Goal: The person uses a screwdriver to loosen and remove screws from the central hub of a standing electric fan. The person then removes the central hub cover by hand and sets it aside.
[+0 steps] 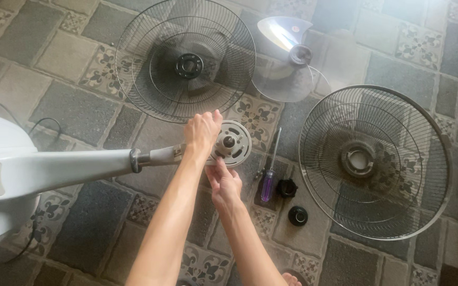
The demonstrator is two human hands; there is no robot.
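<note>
A white stand fan (54, 169) lies on its side across the tiled floor, its pole reaching right to the round grey motor head (232, 143). My left hand (202, 132) wraps over the top of the motor housing just behind that round face. My right hand (223, 182) comes up from below and pinches the lower edge of the motor head. The fan has no grilles or blade on it.
One wire fan grille (185, 58) lies at the top centre, another (375, 159) at the right. A translucent blade (287, 58) rests between them. A purple-handled screwdriver (269, 177) and two black round nuts (287, 188) (297, 215) lie right of my hands.
</note>
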